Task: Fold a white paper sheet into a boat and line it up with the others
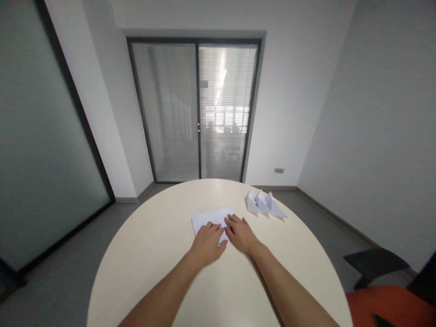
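Near half of paper sheet (210, 218) hidden under flat, spread fingers of left hand (207, 243) and right hand (241, 234).

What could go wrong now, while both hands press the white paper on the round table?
1. The left hand and right hand lie flat on the white paper and cover much of it; if it slides on the smooth table, any crease could perhaps come out crooked.
2. The folded paper shapes sit close beside the right hand, near the table's far edge; a wide sweep of that arm might push them off.
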`<state>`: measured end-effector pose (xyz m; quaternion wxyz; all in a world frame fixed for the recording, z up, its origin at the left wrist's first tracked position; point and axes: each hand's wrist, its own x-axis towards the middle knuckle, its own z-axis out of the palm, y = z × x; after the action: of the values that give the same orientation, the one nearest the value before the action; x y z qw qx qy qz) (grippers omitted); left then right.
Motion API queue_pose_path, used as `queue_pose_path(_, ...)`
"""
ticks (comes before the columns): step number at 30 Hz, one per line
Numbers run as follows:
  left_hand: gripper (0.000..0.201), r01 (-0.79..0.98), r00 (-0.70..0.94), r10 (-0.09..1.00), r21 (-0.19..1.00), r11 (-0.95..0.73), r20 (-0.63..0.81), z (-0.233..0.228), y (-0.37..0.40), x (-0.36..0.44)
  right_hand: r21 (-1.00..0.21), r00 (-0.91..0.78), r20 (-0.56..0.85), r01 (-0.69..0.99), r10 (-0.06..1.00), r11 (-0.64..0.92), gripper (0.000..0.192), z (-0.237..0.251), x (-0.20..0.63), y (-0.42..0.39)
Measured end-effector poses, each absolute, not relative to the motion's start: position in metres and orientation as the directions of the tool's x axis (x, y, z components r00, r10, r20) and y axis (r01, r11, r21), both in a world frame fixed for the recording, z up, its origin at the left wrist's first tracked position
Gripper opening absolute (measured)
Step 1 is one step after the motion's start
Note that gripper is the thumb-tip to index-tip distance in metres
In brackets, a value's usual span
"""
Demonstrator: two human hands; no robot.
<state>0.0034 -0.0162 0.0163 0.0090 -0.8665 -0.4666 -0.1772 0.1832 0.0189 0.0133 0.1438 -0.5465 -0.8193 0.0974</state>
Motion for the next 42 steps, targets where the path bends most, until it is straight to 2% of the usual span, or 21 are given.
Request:
queue_pose_path(5,0.045,0.736,0.574,0.758,0.211,-0.643,0.309,0.011,-0.009,-0.010,-0.328,-0.371,0.090,0.865,0.924,0.380,0.054,0.013,0.189,0.021)
queue_pose_path(10,0.055,0.666,0.647,0.709,0.244,-0.705,0.280,0.010,-0.007,-0.024,-0.302,-0.256,0.071,0.915,0.964,0.266,0.056,0.012,0.192,0.024)
queue_pose_path(14,0.051,0.672,0.639,0.717,0.253,-0.697,0.279,0.008,-0.010,-0.023,-0.281,-0.222,0.072,0.931,0.972,0.233,0.055,0.012,0.188,0.022)
queue_pose_path(25,0.045,0.744,0.547,0.788,0.267,-0.612,0.282,0.003,-0.011,-0.021,-0.353,-0.445,0.114,0.817,0.888,0.455,0.049,0.011,0.182,0.014)
queue_pose_path(32,0.062,0.717,0.619,0.762,0.260,-0.647,0.188,0.011,-0.014,-0.026,-0.334,-0.360,0.112,0.864,0.926,0.377,0.048,0.012,0.192,0.016)
queue_pose_path(35,0.062,0.709,0.640,0.748,0.241,-0.663,0.175,0.017,-0.017,-0.025,-0.326,-0.325,0.112,0.881,0.939,0.344,0.045,0.011,0.195,0.019)
queue_pose_path(42,0.065,0.744,0.604,0.778,0.229,-0.628,0.170,0.021,-0.022,-0.021,-0.318,-0.358,0.165,0.863,0.919,0.393,0.035,0.016,0.192,0.018)
